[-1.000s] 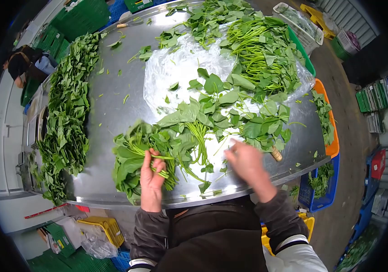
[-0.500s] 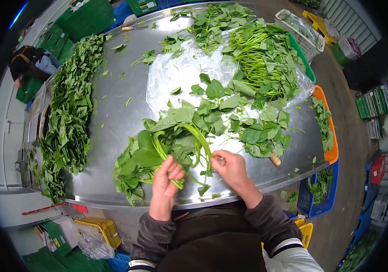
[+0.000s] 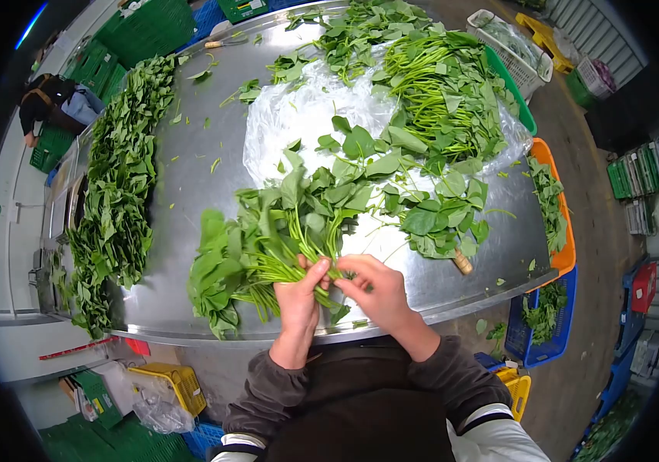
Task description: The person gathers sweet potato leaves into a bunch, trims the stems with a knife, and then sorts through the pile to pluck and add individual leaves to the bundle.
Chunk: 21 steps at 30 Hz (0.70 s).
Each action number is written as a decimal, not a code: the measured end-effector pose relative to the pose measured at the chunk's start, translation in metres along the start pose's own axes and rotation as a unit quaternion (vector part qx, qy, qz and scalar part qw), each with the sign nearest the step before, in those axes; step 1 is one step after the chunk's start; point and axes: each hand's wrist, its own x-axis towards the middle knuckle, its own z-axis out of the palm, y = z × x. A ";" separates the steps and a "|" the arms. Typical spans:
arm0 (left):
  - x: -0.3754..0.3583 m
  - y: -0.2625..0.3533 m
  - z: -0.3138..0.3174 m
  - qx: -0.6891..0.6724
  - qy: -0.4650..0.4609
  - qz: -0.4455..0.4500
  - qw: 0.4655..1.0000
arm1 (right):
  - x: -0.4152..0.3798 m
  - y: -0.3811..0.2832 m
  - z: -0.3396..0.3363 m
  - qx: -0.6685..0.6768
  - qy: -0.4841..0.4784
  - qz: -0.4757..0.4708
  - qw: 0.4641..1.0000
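My left hand (image 3: 297,306) is wrapped around the stems of a bunch of leafy greens (image 3: 291,223), whose leaves fan out up and to the left. Close by on the right, my right hand (image 3: 379,292) pinches at the stem ends with thumb and forefinger. Loose leafy stems (image 3: 429,219) lie on the table beyond it, and a wooden handle (image 3: 462,262) pokes out from under them. Farther back, a big heap of greens (image 3: 445,100) rests on clear plastic film (image 3: 271,127), its stems bared toward the middle.
A long row of greens (image 3: 117,185) runs along the left of the metal table (image 3: 191,177). A wooden-handled tool (image 3: 214,45) lies at the back. Along the right edge are an orange crate (image 3: 566,254) and a blue crate (image 3: 564,331). Another person (image 3: 52,104) stands far left.
My left hand has shifted slightly right, with the bunch now more upright and gathered. My right hand has moved left and down, in against the stem ends.
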 end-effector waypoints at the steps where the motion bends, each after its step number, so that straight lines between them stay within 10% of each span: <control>1: 0.000 0.002 -0.002 0.001 0.000 0.000 1.000 | 0.001 0.003 -0.005 0.001 0.001 0.000 1.000; 3: -0.001 0.005 -0.007 -0.024 0.014 -0.026 0.999 | 0.004 0.010 -0.017 0.169 0.029 0.255 0.952; 7: -0.012 0.002 -0.004 -0.036 -0.013 -0.035 0.999 | 0.003 -0.001 -0.012 0.019 -0.130 0.210 0.969; 11: -0.014 0.004 -0.017 -0.054 -0.013 -0.038 0.998 | 0.006 0.044 -0.006 0.355 -0.024 0.316 0.879; 17: -0.010 0.005 -0.018 -0.024 0.024 0.001 0.999 | 0.004 0.002 -0.014 0.011 -0.143 0.200 0.969; 21: -0.008 -0.004 -0.017 -0.020 0.033 0.000 0.999 | 0.000 0.002 0.001 0.154 -0.172 0.213 0.949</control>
